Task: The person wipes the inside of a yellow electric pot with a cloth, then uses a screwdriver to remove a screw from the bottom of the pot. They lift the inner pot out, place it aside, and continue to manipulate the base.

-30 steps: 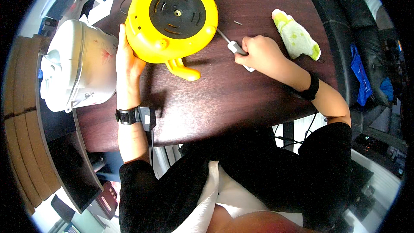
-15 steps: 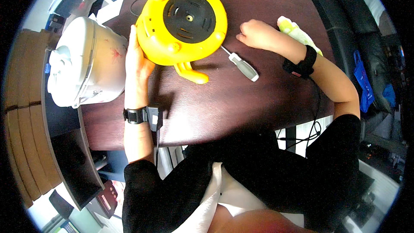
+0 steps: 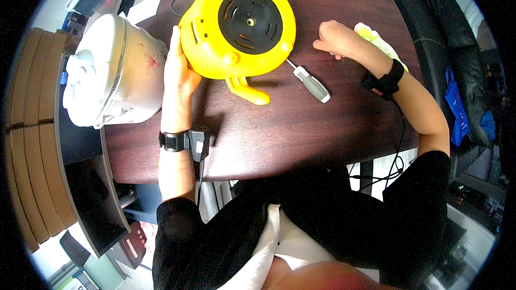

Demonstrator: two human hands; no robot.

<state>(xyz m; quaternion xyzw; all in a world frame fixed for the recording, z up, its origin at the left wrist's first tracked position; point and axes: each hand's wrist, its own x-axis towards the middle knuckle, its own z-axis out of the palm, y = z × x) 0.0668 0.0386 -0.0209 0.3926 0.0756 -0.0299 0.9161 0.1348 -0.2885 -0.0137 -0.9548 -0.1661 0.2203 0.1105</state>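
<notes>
A yellow round appliance (image 3: 207,56), probably an upturned electric pot, shows its underside, with a black slotted disc (image 3: 250,21) and small round feet. Its curved yellow handle (image 3: 248,92) points toward me. My left hand (image 3: 183,70) holds the appliance by its left side, with part of the fingers hidden behind it. To the right, my right hand (image 3: 338,42) hovers over or rests on the table with curled fingers; anything pinched in them is too small to make out. Between appliance and right hand lies a screwdriver (image 3: 313,84) with a grey and white handle, its tip partly hidden by the appliance.
A white lidded rice cooker (image 3: 134,70) stands close to my left forearm. Beyond my right wrist lies a pale green and white cloth (image 3: 371,35). The dark wooden table (image 3: 269,139) ends near my lap. A black sofa (image 3: 457,48) is at the right.
The whole view has shifted slightly, so most things appear a little farther right. My right hand has moved slightly right, away from the appliance. My left hand keeps its hold.
</notes>
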